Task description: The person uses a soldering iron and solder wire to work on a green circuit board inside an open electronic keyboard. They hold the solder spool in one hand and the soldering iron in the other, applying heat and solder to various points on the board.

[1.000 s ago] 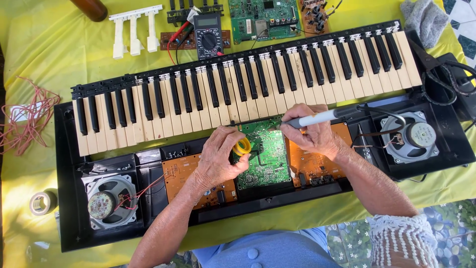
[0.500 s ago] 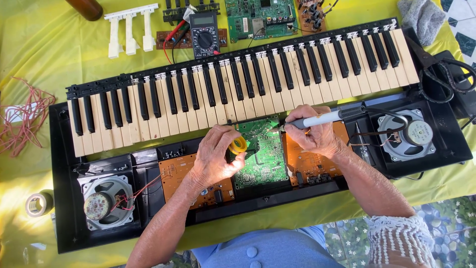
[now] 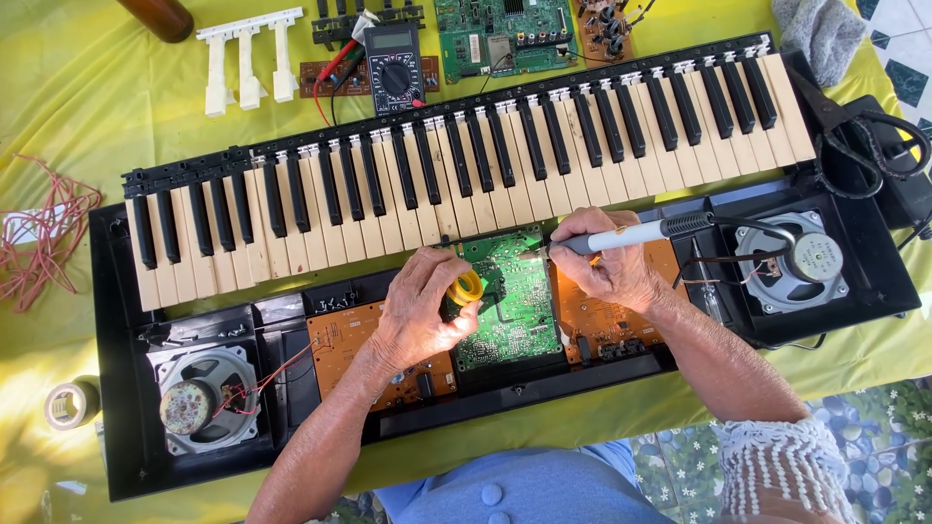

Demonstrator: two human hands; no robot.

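Yellow cloth (image 3: 87,107) covers the table under an opened black keyboard (image 3: 466,175), its casing laid bare so the boards can be reached. Just below the keys and between both hands lies the green circuit board (image 3: 515,301). The right hand (image 3: 607,267) grips a soldering iron (image 3: 631,233) like a pen, tip angled down onto the board's upper edge. The left hand (image 3: 422,315) pinches a small yellow spool of solder (image 3: 468,287), kept close beside the tip to feed it. Speakers (image 3: 791,257) sit outward of each wrist.
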